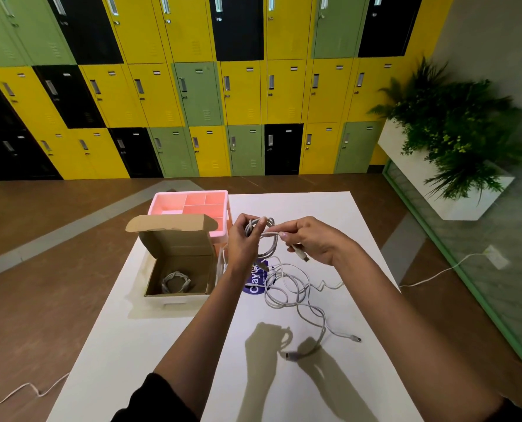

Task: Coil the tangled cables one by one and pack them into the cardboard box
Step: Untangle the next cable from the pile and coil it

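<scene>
My left hand (pixel 243 242) holds a coiled grey-white cable (pixel 267 248) up above the white table (pixel 150 345). My right hand (pixel 313 239) pinches the loose end of that same cable, and its USB plug (pixel 301 254) hangs below my fingers. Below the hands, a tangle of white cables (pixel 296 295) lies loose on the table, with plug ends at the near side. To the left stands an open cardboard box (pixel 179 257), lid flap up, with one coiled cable (pixel 176 283) on its bottom.
A pink divided organiser tray (pixel 189 205) stands behind the box. A round purple sticker (pixel 255 286) lies on the table under the tangle. Lockers line the far wall. A white planter (pixel 454 190) stands at right. Loose cables trail on the floor left and right.
</scene>
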The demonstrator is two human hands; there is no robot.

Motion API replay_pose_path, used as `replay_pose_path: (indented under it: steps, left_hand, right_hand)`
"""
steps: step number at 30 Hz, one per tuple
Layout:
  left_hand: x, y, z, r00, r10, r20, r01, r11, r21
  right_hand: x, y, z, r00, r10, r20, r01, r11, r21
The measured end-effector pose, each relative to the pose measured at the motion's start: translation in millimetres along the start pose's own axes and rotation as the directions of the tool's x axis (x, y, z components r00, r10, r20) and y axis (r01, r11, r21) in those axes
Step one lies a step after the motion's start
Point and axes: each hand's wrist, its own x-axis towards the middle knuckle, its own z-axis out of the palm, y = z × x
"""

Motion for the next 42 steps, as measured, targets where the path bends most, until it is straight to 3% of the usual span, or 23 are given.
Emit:
replay_pose_path:
  steps: [5,11,16,20,24,30,36,42]
  left_hand:
    - [0,-8,-5,0.998,0.008,-0.069,0.0,0.993,0.116]
    - [-3,-11,-9,0.997,-0.022,-0.078,0.031,0.993,0.113]
    - [-6,-7,-12,0.994,0.021,0.112,-0.034,0.992,0.121]
    - [-3,0,-13,0.951,0.117,0.285,-0.192,0.949,0.248]
    - [3,1,-16,0.945,0.151,0.291,-0.257,0.892,0.371]
    - [-6,9,-17,0.958,0.108,0.264,-0.173,0.956,0.237]
    - [-9,16,-18,0.922,0.002,0.388,-0.085,0.976,0.198]
    - [-9,28,-13,0.892,-0.013,0.452,-0.059,0.988,0.145]
  right_hand:
    - [-3,-1,-10,0.999,-0.034,0.011,0.034,0.999,-0.039]
    - [-7,-2,-24,0.999,-0.055,-0.002,0.055,0.998,-0.028]
    - [-3,5,-32,0.999,-0.019,-0.042,0.022,0.998,0.06]
    - [1,10,-39,0.994,0.022,-0.108,-0.01,0.994,0.106]
    - [3,13,-43,0.994,0.051,-0.096,-0.036,0.988,0.151]
    - [8,21,-44,0.99,0.107,-0.091,-0.081,0.965,0.251]
    - [11,26,-46,0.989,0.13,-0.074,-0.096,0.93,0.355]
    - [12,23,-49,0.984,0.13,-0.119,-0.075,0.921,0.382]
